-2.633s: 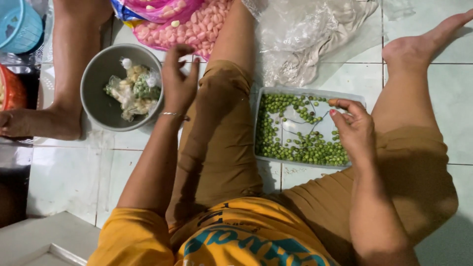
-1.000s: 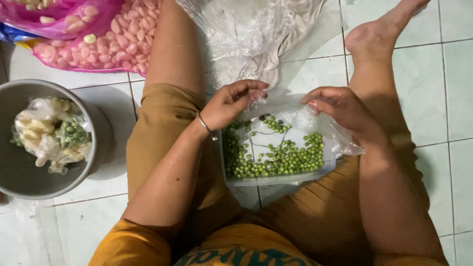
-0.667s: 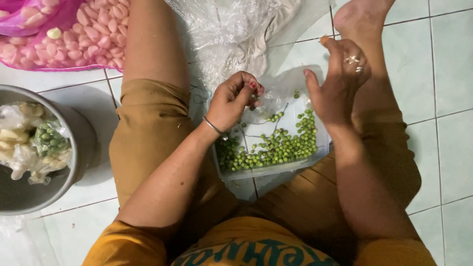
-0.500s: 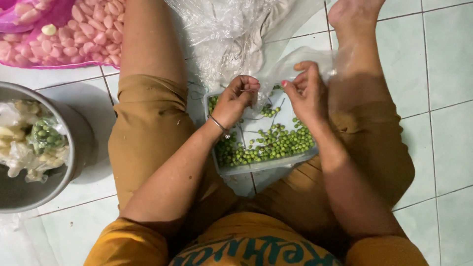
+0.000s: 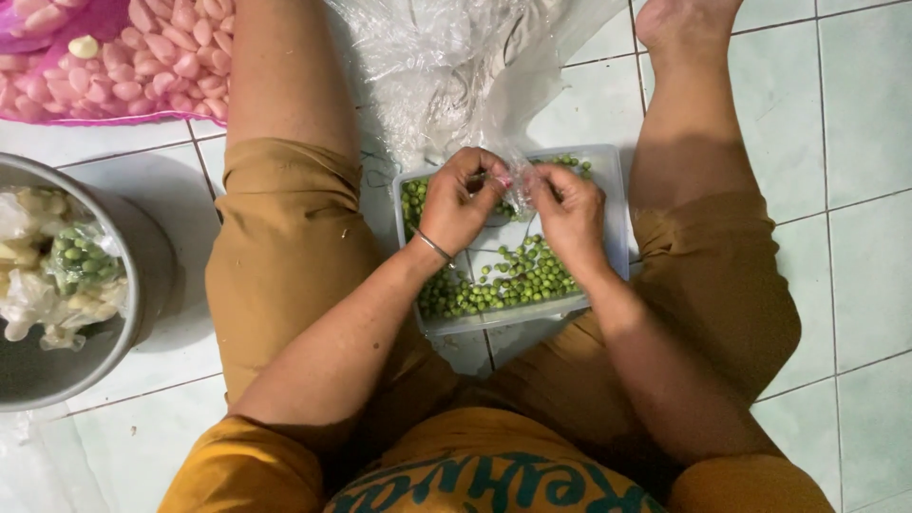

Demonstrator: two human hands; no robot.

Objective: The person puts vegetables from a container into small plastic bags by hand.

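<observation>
The floor [image 5: 855, 142] is laid with pale green glazed tiles with thin dark grout lines, and a person in mustard-brown shorts and an orange shirt sits on it with legs spread. Between the thighs rests a shallow clear plastic tray [image 5: 608, 218], rectangular with rounded corners, holding small round green peas [image 5: 513, 280] spread loosely, mostly toward its near edge. Both hands meet above the tray's far half: the left hand [image 5: 461, 199], a thin bangle at its wrist, and the right hand [image 5: 570, 214] have their fingers pinched narrow on a small clear plastic bag [image 5: 508, 185]. Beyond lies crumpled transparent plastic sheeting [image 5: 456, 66]. At the left stands a round grey metal bowl [image 5: 142, 275] holding filled packets, and a pink bag of pale pink peanuts [image 5: 114, 66] lies farther off.
</observation>
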